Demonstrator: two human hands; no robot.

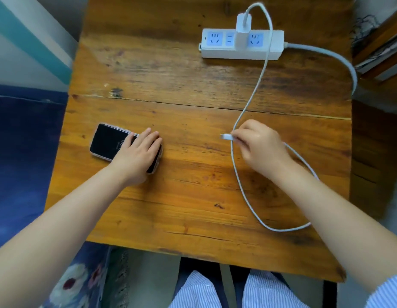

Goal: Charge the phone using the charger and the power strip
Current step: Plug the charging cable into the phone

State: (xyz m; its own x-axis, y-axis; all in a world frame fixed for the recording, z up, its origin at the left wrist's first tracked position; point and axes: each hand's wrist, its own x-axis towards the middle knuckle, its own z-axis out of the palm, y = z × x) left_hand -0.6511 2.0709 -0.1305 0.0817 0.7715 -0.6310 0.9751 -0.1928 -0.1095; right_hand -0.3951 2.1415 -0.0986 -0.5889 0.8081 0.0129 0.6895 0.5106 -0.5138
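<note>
right hand [258,145]: pinched on the plug [226,137], tip pointing left toward the phone, held just above the table [193,90].
left hand [138,150]: flat on the phone's right end, fingers together, pressing rather than gripping. Not closed around it.
phone [111,141]: lying face up on the left side of the table, screen lit, long axis roughly left-right. Port end sits under the palm, so can't see it.
cable [253,92]: runs from the plug back in a loose loop near the table's front edge, then up to the charger. Plenty of slack.
charger [243,27]: white brick already seated in the strip, middle socket.
strip [242,44]: far right of the table, its own cord leaving off the right edge.
step: wall side looks done; phone side is in hand. Plug and phone well apart.
next: bring the plug across to the phone's port, left hand steadying or lifting the phone, port exposed first. Line the tip up square before pushing.
</note>
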